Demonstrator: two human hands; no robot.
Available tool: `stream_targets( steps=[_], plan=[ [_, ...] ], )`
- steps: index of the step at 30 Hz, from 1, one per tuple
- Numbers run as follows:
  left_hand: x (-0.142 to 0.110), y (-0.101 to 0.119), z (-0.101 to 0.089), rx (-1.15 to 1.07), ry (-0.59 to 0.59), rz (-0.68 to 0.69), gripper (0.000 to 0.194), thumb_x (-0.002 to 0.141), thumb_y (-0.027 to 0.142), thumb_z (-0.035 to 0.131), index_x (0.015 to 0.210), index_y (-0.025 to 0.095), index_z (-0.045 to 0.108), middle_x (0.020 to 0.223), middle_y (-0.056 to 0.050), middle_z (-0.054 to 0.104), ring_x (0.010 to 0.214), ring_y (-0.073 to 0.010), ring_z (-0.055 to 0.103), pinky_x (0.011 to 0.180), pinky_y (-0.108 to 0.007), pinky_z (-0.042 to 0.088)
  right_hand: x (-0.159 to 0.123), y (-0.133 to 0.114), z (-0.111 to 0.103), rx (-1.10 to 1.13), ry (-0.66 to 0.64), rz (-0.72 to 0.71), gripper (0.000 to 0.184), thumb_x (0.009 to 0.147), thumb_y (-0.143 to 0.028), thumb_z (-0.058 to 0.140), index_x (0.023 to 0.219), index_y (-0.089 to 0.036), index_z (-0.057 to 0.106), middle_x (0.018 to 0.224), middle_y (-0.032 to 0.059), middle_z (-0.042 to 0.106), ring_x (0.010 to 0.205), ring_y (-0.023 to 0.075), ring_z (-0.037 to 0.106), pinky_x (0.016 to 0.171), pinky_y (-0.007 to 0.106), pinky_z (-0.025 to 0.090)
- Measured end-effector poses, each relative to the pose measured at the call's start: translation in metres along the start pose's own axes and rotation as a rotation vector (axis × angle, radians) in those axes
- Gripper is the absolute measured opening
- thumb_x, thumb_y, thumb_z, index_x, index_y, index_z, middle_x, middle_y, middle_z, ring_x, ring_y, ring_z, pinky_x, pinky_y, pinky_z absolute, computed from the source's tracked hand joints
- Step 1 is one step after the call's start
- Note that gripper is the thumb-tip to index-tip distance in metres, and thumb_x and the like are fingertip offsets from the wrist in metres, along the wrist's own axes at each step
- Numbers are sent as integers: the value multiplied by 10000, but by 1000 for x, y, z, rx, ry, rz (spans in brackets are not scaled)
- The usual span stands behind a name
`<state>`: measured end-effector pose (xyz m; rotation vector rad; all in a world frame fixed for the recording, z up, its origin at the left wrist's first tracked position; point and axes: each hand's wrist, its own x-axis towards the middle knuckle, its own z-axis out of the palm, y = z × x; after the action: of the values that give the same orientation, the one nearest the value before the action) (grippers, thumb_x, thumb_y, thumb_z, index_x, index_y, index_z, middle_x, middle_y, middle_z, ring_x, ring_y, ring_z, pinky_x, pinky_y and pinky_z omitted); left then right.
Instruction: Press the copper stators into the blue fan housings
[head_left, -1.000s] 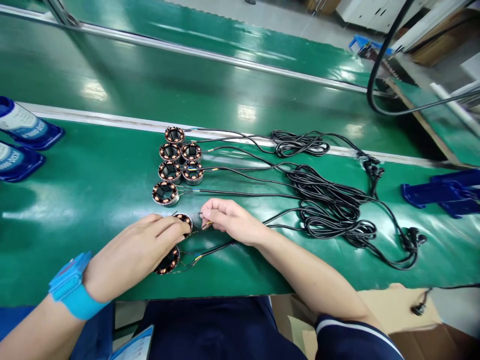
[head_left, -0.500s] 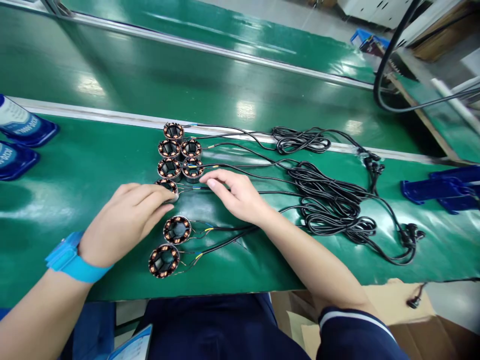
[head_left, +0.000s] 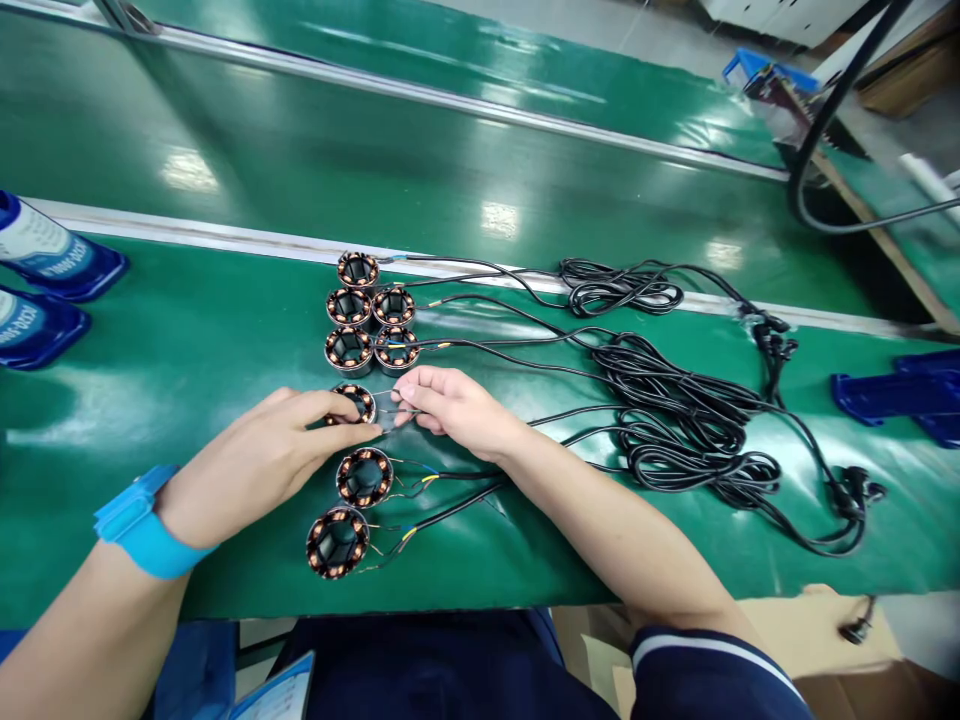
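My left hand [head_left: 274, 440] grips a motor stator [head_left: 366, 400], a ring with copper windings, its fingers on the rim and partly covering it. Thin lead wires [head_left: 386, 392] run from that stator to my right hand [head_left: 454, 408], whose thumb and forefinger are pinched on them. Beyond my hands stand several more stators in a cluster, among them one stator [head_left: 397, 348] just past my right fingertips. Closer to me lie two others, a stator [head_left: 364, 477] and a nearer stator [head_left: 337, 541], both wired to black cables. A blue band circles my left wrist.
Coiled black power cords [head_left: 660, 390] spread over the green bench mat [head_left: 225, 330] at right, with plugs [head_left: 855, 490] at their ends. Labelled blue holders [head_left: 60, 255] stand at far left, and blue plastic parts [head_left: 892, 390] at far right. A dark cable [head_left: 806, 160] hangs at upper right.
My right hand has moved closer to me and closed on the lead wires. The stator in my left hand has shifted slightly toward me, away from the cluster. The camera view has shifted a little.
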<state>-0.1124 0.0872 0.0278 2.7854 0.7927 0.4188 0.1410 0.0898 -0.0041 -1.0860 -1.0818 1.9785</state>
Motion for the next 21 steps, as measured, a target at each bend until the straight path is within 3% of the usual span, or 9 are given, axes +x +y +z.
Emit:
stream_targets(
  steps=[2,4,7,9,11,16,18,21],
  plan=[
    [-1,3,-4,-25,-16,1,362,1047,206,420,1272,331,676,1198,-18,671,956,-153,638,814,-288,468,-6,1,-1,-43,-32,-3,203,965,-355,599,943,-155,623,774,14,695,527,56,502,497,167,388],
    [-1,5,-9,-58,-19,-2,322,1043,226,448,1241,306,689,1193,-17,677,969,-152,642,835,-285,478,-14,-3,-6,-170,-25,-105,212,977,-359,605,1020,-160,664,887,40,734,698,101,646,651,216,516],
    [9,6,-14,-66,35,-15,270,1032,232,496,1233,256,675,1177,-18,698,1017,-155,658,858,-281,484,-24,-14,-21,-452,249,-456,185,1000,-334,606,1054,-186,703,1031,42,744,966,147,693,909,291,537],
    [23,4,-12,-11,71,-42,270,1032,228,493,1249,226,654,1183,-26,714,1035,-174,673,858,-302,497,-27,-23,-32,-612,473,-648,165,1014,-311,592,1027,-194,707,1026,33,741,970,153,687,915,295,529],
    [39,3,-7,65,56,-88,298,1043,271,460,1273,201,635,1206,-47,721,1026,-215,694,847,-353,529,-28,-28,-40,-734,565,-722,155,1024,-290,575,1021,-199,701,1003,28,740,939,156,690,890,295,532],
    [59,3,1,195,-30,-195,387,1060,383,380,1334,213,593,1211,-51,723,910,-273,734,722,-426,584,-28,-29,-37,-965,533,-887,116,1015,-206,574,1031,-207,689,991,30,750,927,162,698,881,300,546],
    [59,3,0,222,-55,-178,378,1062,366,362,1330,237,594,1198,-30,722,854,-260,733,647,-408,571,-29,-27,-33,-1014,487,-928,125,1017,-191,564,1046,-202,685,1006,42,752,951,167,700,905,310,549],
    [55,3,-5,177,-102,-101,351,1059,317,350,1246,242,637,1147,-17,720,861,-233,726,639,-375,558,-30,-27,-30,-1056,405,-878,151,1033,-189,534,1058,-184,683,1052,69,748,1013,178,695,948,329,547]
  ],
)
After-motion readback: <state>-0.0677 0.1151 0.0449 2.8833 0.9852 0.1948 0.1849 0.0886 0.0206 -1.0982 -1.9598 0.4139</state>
